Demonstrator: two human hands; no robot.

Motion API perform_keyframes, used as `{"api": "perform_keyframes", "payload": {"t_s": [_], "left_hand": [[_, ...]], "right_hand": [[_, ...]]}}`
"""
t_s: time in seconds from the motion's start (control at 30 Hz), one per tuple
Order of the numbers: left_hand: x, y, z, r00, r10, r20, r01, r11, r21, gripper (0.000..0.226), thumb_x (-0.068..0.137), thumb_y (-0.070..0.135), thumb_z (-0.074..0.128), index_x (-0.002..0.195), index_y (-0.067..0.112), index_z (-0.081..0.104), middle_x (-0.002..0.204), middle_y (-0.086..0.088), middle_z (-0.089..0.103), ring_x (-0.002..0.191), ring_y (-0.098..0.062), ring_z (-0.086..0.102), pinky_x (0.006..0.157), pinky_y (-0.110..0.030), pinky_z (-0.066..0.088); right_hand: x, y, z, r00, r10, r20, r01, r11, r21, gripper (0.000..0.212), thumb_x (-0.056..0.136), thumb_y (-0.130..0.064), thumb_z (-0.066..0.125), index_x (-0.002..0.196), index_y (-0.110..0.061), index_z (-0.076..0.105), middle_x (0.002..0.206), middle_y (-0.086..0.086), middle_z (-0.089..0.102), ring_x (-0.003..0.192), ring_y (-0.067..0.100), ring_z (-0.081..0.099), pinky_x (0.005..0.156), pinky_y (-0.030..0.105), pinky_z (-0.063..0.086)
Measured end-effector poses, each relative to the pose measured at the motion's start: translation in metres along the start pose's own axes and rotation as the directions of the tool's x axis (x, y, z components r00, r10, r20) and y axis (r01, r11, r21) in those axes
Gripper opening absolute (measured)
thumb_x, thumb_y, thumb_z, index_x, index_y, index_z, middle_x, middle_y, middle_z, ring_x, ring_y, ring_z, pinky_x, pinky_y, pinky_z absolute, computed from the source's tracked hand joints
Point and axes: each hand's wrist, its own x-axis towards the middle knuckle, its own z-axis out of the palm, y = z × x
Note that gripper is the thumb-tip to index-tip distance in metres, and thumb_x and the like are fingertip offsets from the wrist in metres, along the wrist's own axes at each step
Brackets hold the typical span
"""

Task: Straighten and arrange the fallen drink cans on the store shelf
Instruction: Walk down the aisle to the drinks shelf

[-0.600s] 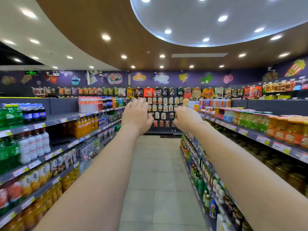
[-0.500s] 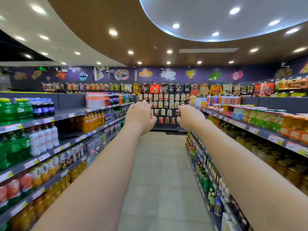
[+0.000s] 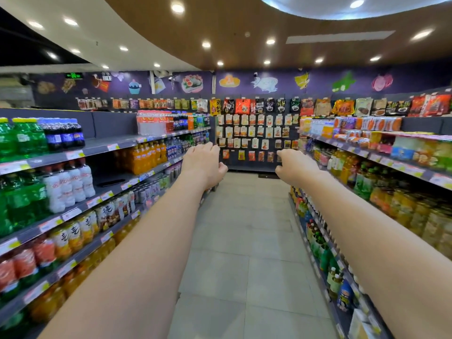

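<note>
Grey shelf (image 3: 105,143): bottled drinks (image 3: 146,158); left of aisle
left hand (image 3: 203,165): outstretched; fingers relaxed, holding nothing
right hand (image 3: 296,167): outstretched; fingers loose, empty

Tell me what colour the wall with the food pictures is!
The wall is dark purple; the head view, the only one, shows it.

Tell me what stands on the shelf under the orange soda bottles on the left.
A row of small silver drink cans sits below the orange plastic soda bottles, too blurred to tell if any has fallen. The left hand hides the row's far end.
</note>
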Motion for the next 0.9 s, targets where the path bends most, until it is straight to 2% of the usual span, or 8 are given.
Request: {"api": "perform_keyframes", "payload": {"t_s": [0.17, 0.27, 0.33, 0.43, 0.57, 0.67, 0.77, 0.9], "left_hand": [[0.082, -0.024, 0.049, 0.998, 0.050, -0.040, -0.051, 0.998, -0.027, 0.041, 0.096, 0.038, 0.046, 0.125, 0.012, 0.058, 0.122, -0.007, 0.064, 0.111, -0.028, 0.059, 0.088, -0.039, 0.043], [0.123, -0.035, 0.080, 0.998, 0.065, -0.012, -0.065, 0.997, -0.052, 0.047, 0.096, 0.040, 0.045, 0.134, 0.014, 0.056, 0.132, -0.007, 0.063, 0.117, -0.029, 0.059, 0.097, -0.042, 0.045], [0.151, -0.037, 0.109, 0.996, 0.084, 0.005, -0.084, 0.993, -0.079, 0.045, 0.095, 0.041, 0.046, 0.131, 0.015, 0.057, 0.128, -0.007, 0.065, 0.114, -0.029, 0.061, 0.096, -0.043, 0.045], [0.187, -0.032, 0.153, 0.993, 0.115, 0.013, -0.113, 0.985, -0.129, 0.044, 0.093, 0.039, 0.046, 0.127, 0.014, 0.060, 0.123, -0.008, 0.067, 0.108, -0.030, 0.063, 0.093, -0.043, 0.048], [0.231, -0.010, 0.195, 0.983, 0.185, 0.019, -0.181, 0.975, -0.126, 0.048, 0.093, 0.039, 0.046, 0.133, 0.014, 0.058, 0.130, -0.007, 0.065, 0.114, -0.029, 0.062, 0.098, -0.042, 0.047], [0.269, 0.010, 0.225, 0.975, 0.220, 0.022, -0.216, 0.969, -0.120, 0.048, 0.095, 0.039, 0.046, 0.135, 0.014, 0.056, 0.132, -0.007, 0.063, 0.117, -0.028, 0.060, 0.097, -0.041, 0.046], [0.311, 0.032, 0.261, 0.971, 0.239, 0.027, -0.235, 0.967, -0.101, 0.049, 0.095, 0.040, 0.045, 0.136, 0.014, 0.055, 0.133, -0.007, 0.063, 0.117, -0.027, 0.059, 0.097, -0.041, 0.046], [0.373, 0.074, 0.308, 0.971, 0.236, 0.023, -0.232, 0.967, -0.105, 0.047, 0.096, 0.039, 0.045, 0.134, 0.013, 0.056, 0.129, -0.008, 0.064, 0.114, -0.028, 0.060, 0.094, -0.041, 0.047]], "right_hand": [[0.088, 0.003, 0.033, 0.998, 0.054, 0.009, -0.054, 0.998, 0.018, 0.044, 0.097, -0.026, 0.053, 0.139, -0.014, 0.054, 0.133, 0.009, 0.061, 0.113, 0.031, 0.062, 0.081, 0.039, 0.057], [0.128, 0.005, 0.051, 0.998, 0.055, 0.005, -0.055, 0.998, -0.016, 0.033, 0.097, -0.024, 0.051, 0.128, -0.013, 0.058, 0.124, 0.009, 0.063, 0.104, 0.031, 0.062, 0.072, 0.036, 0.050], [0.152, 0.009, 0.071, 0.998, 0.061, 0.021, -0.060, 0.997, -0.057, 0.039, 0.097, -0.023, 0.051, 0.134, -0.013, 0.056, 0.129, 0.009, 0.061, 0.110, 0.031, 0.061, 0.074, 0.036, 0.050], [0.185, 0.023, 0.102, 0.994, 0.067, 0.090, -0.055, 0.990, -0.128, 0.043, 0.096, -0.023, 0.051, 0.138, -0.014, 0.054, 0.135, 0.008, 0.058, 0.120, 0.031, 0.059, 0.085, 0.042, 0.054], [0.228, 0.056, 0.128, 0.990, 0.116, 0.079, -0.106, 0.987, -0.119, 0.033, 0.096, -0.025, 0.051, 0.126, -0.014, 0.058, 0.120, 0.007, 0.062, 0.101, 0.029, 0.063, 0.072, 0.038, 0.055], [0.261, 0.091, 0.150, 0.985, 0.144, 0.093, -0.133, 0.985, -0.113, 0.032, 0.097, -0.024, 0.050, 0.125, -0.013, 0.058, 0.123, 0.007, 0.062, 0.104, 0.029, 0.062, 0.078, 0.042, 0.058], [0.296, 0.132, 0.175, 0.981, 0.172, 0.087, -0.163, 0.982, -0.100, 0.041, 0.098, -0.028, 0.051, 0.137, -0.015, 0.055, 0.133, 0.005, 0.060, 0.116, 0.029, 0.060, 0.087, 0.044, 0.057], [0.350, 0.194, 0.208, 0.976, 0.213, 0.035, -0.211, 0.975, -0.067, 0.041, 0.097, -0.030, 0.052, 0.134, -0.015, 0.056, 0.121, 0.006, 0.064, 0.101, 0.028, 0.064, 0.076, 0.039, 0.058]]}}
